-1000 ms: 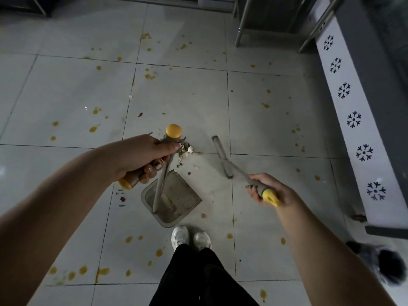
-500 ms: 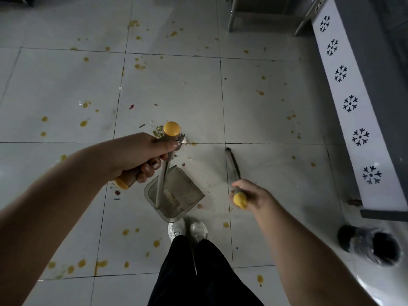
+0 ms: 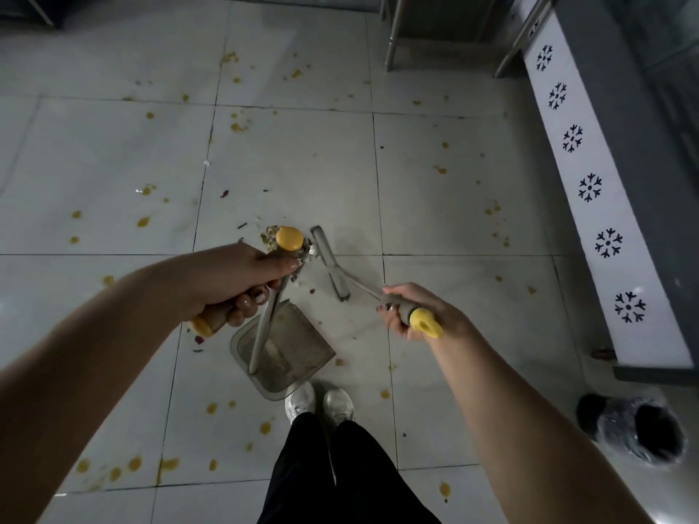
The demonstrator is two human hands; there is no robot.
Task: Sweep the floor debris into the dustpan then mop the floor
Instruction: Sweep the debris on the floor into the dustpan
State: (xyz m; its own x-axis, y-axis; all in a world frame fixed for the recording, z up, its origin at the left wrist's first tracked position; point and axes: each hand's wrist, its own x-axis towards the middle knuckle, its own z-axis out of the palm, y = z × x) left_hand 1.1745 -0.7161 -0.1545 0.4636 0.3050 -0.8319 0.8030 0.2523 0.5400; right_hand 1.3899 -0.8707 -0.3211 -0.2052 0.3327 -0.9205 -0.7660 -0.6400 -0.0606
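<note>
You're mid-sweep: left hand grasps the dustpan by its handle, right hand grasps the broom. Next, pull the far debris nearward into the pan.

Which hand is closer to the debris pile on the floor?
Left. The left hand, gripping the dustpan handle, sits just beside the debris pile; the right hand, holding the broom, is farther off to its right.

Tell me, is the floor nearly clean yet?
Not yet. Crumbs are gathered in a pile near the brush. The left hand grips the dustpan, the right hand grips the brush. The pile is not in the dustpan, and yellow spots cover the floor, so mopping is left.
</note>
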